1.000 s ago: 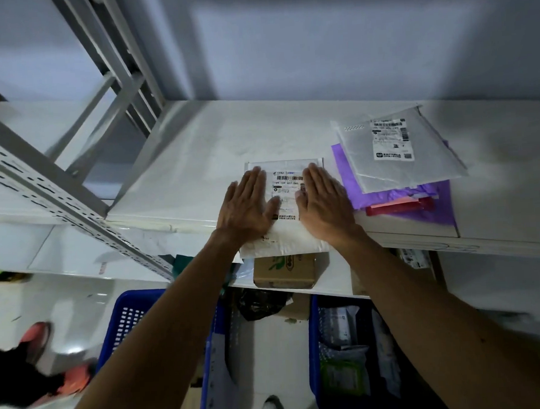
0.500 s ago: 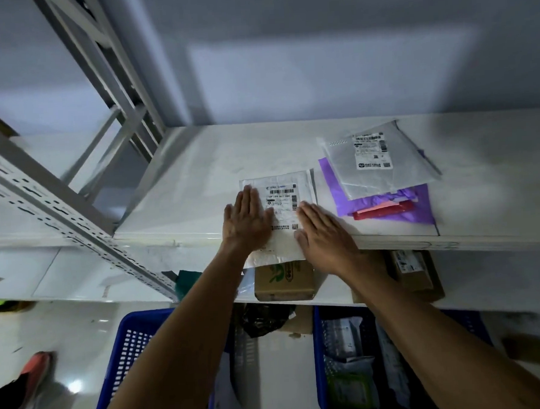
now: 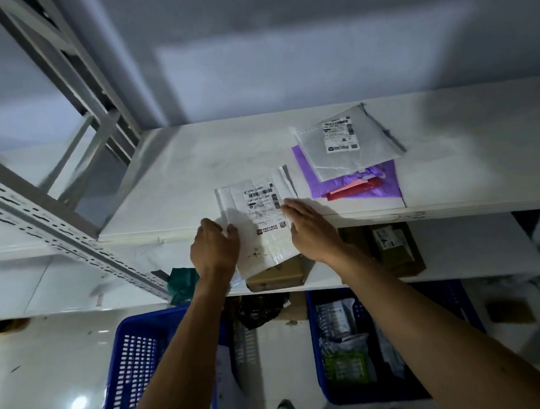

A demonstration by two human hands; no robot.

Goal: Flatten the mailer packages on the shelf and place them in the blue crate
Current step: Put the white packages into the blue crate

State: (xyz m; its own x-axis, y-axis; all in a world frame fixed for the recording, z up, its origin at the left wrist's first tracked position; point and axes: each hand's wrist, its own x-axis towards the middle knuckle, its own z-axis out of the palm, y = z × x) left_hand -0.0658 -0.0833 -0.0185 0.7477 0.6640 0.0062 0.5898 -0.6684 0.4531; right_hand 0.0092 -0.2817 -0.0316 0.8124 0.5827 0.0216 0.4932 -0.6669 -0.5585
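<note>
White shelf (image 3: 183,177) near edge: white mailer (image 3: 261,233) overhangs, left hand (image 3: 216,247) pinching its left edge, right hand (image 3: 310,230) flat, fingers together, on its right edge.

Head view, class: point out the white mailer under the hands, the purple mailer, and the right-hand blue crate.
white mailer (image 3: 260,201), head view, on its label.
purple mailer (image 3: 390,182), head view, on its bare right part.
right crate (image 3: 316,358), head view, on its left wall.
</note>
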